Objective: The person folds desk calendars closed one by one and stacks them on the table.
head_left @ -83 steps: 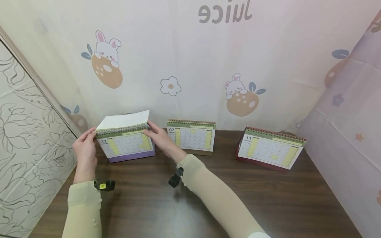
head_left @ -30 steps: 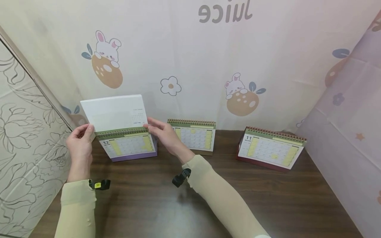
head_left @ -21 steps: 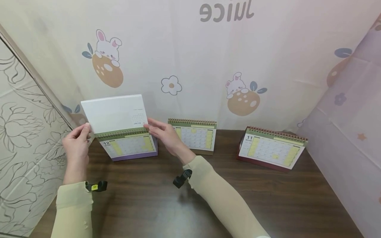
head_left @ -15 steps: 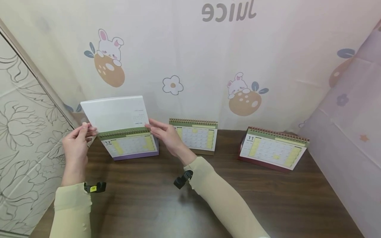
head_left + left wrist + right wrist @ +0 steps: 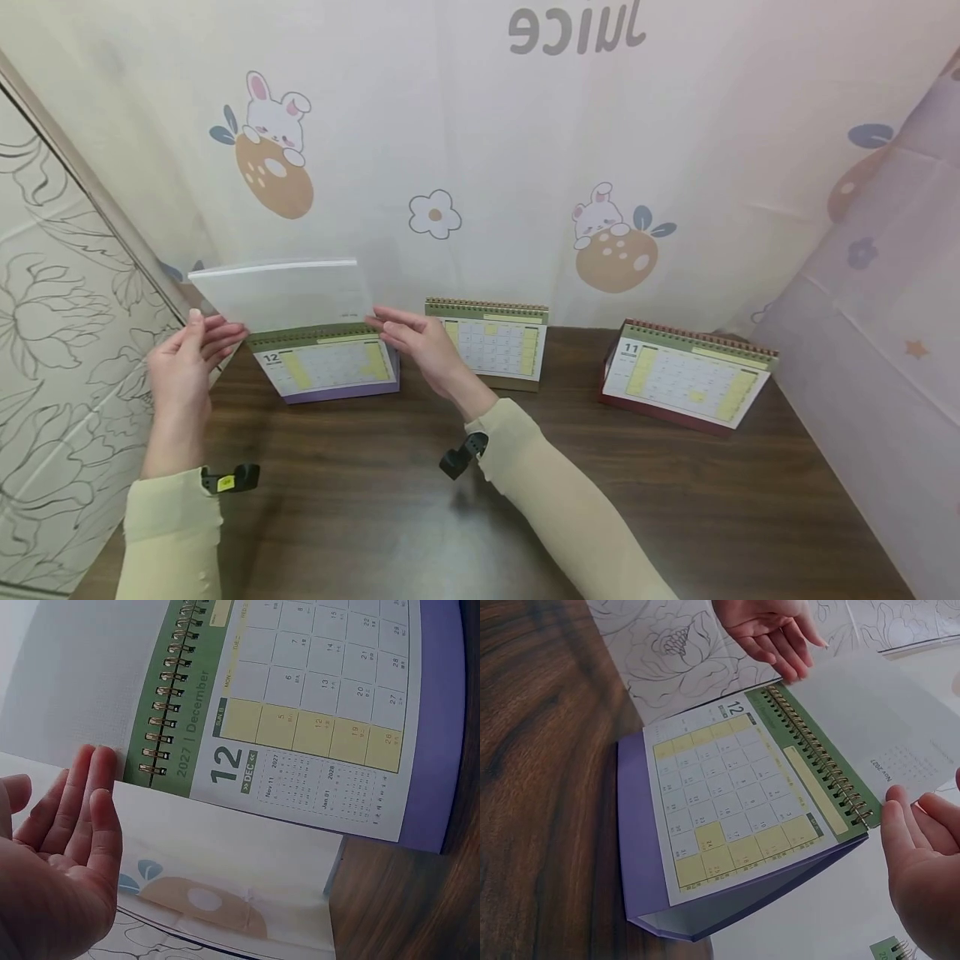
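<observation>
A purple-based spiral desk calendar (image 5: 330, 367) stands at the left of the table, its front showing December 2027. Its flipped-up white pages (image 5: 285, 296) lean back behind the rings, with small November print near the right ring end in the right wrist view. My left hand (image 5: 183, 358) is beside the calendar's left edge, fingers extended and fingertips at the pages near the spiral binding (image 5: 166, 697); the thumb is held away. On the other side, my right hand (image 5: 431, 350) has its fingers extended, fingertips at the pages' lower right corner.
A brown-based calendar (image 5: 491, 346) showing July stands close behind my right hand. Farther right is a red-based calendar (image 5: 690, 375) open at November. The dark wooden table (image 5: 420, 500) is bordered by a rabbit-print curtain (image 5: 480, 150) behind and a flower-print sheet (image 5: 67, 333) at left.
The pages have swung up and over the rings and now tip farther back. My left hand has let go of the page edge and shifted left, fingers spreading. The right hand has barely moved lately.
</observation>
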Demonstrator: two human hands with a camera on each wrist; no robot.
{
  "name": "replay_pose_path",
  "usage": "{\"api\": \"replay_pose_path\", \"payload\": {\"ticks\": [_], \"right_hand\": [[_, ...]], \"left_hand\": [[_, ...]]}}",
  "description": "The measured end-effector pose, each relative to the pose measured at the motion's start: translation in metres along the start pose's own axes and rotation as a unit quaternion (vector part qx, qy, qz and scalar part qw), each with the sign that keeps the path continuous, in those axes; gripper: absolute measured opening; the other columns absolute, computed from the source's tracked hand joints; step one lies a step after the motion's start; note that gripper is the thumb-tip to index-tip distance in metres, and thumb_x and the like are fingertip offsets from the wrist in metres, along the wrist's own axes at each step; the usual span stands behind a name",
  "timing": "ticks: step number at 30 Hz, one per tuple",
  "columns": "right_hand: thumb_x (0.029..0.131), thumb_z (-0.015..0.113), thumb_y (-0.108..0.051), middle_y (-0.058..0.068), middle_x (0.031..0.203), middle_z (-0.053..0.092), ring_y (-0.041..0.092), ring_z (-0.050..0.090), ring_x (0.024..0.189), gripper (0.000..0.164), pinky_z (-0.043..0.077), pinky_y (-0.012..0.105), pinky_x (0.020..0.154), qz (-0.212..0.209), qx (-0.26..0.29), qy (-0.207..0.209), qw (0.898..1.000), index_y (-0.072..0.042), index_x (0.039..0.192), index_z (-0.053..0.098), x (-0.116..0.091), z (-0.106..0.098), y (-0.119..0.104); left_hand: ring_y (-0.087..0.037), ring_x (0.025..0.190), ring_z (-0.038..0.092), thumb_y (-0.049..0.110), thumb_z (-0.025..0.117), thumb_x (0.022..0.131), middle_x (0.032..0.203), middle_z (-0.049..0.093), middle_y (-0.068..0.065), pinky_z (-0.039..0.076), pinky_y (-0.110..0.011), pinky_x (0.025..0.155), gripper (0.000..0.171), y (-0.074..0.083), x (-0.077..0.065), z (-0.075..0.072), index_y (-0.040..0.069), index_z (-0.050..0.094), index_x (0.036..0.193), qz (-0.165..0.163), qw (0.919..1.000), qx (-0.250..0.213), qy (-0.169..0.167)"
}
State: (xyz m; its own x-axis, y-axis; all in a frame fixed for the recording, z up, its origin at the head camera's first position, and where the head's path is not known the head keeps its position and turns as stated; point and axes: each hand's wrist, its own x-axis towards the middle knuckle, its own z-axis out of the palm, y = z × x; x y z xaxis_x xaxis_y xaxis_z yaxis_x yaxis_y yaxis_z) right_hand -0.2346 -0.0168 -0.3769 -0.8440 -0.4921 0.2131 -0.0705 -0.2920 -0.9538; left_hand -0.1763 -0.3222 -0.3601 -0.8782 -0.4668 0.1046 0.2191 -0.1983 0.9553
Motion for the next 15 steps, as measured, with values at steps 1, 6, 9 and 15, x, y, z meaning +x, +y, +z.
{"api": "replay_pose_path", "payload": {"ticks": [1,6,9,15], "right_hand": [[0.103,0.052,-0.007,0.018,0.138,0.058,0.023,0.056,0.127,0.037,0.040,0.041,0.107,-0.001,0.001,-0.001,1.000,0.005,0.138,0.054,0.000,0.000,0.000],[0.103,0.051,-0.004,0.018,0.141,0.055,0.023,0.054,0.129,0.036,0.041,0.040,0.107,-0.004,0.002,-0.003,1.000,0.006,0.137,0.054,-0.002,0.001,0.003],[0.103,0.052,-0.005,0.011,0.144,0.053,0.017,0.051,0.132,0.036,0.043,0.034,0.105,-0.001,-0.008,0.004,1.000,0.004,0.137,0.055,-0.003,0.002,0.006],[0.101,0.057,-0.007,-0.001,0.146,0.052,0.006,0.042,0.137,0.034,0.041,0.027,0.104,-0.003,-0.057,0.025,0.998,-0.002,0.134,0.060,-0.008,0.002,0.012]], "left_hand": [[-0.015,0.086,0.073,0.039,0.067,0.093,0.091,0.076,-0.007,0.056,-0.021,0.073,0.042,0.000,0.000,-0.001,0.000,0.072,0.106,0.002,1.0000,-0.005,0.001],[-0.014,0.077,0.074,0.035,0.069,0.092,0.085,0.076,-0.006,0.056,-0.022,0.068,0.037,-0.004,-0.001,-0.004,-0.001,0.076,0.100,-0.005,0.9995,-0.024,0.021],[-0.011,0.072,0.073,0.035,0.072,0.090,0.083,0.076,-0.003,0.056,-0.020,0.063,0.036,-0.007,-0.002,-0.005,0.000,0.078,0.097,-0.019,0.9984,-0.014,0.051],[-0.007,0.084,0.069,0.037,0.075,0.087,0.090,0.076,0.004,0.054,-0.017,0.064,0.038,-0.010,-0.005,-0.008,0.002,0.078,0.103,-0.052,0.9957,0.004,0.076]]}}
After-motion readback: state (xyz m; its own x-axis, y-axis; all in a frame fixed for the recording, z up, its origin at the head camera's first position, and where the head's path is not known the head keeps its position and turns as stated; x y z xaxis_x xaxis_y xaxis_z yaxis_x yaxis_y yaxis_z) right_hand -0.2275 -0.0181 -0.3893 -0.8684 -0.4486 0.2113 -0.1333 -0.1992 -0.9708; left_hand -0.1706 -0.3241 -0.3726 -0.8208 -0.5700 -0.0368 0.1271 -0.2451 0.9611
